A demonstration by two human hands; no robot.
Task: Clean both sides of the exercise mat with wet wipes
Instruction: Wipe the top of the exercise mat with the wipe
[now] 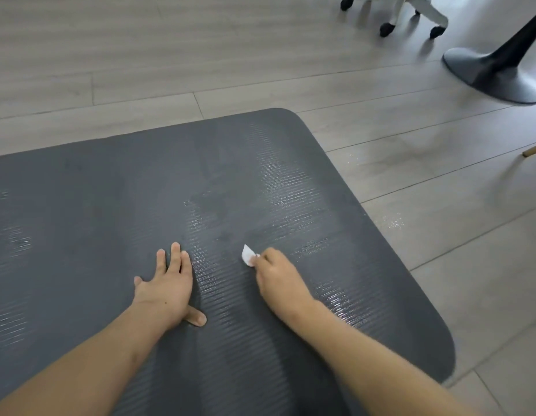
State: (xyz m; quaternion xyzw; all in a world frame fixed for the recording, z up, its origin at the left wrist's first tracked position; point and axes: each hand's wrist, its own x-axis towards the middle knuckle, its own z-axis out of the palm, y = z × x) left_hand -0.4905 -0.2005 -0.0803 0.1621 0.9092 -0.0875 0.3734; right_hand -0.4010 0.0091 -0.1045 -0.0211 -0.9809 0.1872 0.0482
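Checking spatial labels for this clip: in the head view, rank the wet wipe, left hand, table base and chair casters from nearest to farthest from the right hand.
1. wet wipe, in its grip
2. left hand, flat on the mat, leftward
3. table base, far right
4. chair casters, top edge

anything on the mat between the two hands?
Nothing but bare, wet-streaked mat between the flat left hand and the right hand gripping the wipe, per the head view.

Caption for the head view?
Right hand wipes the grey mat with a wet wipe; left hand presses flat beside it.
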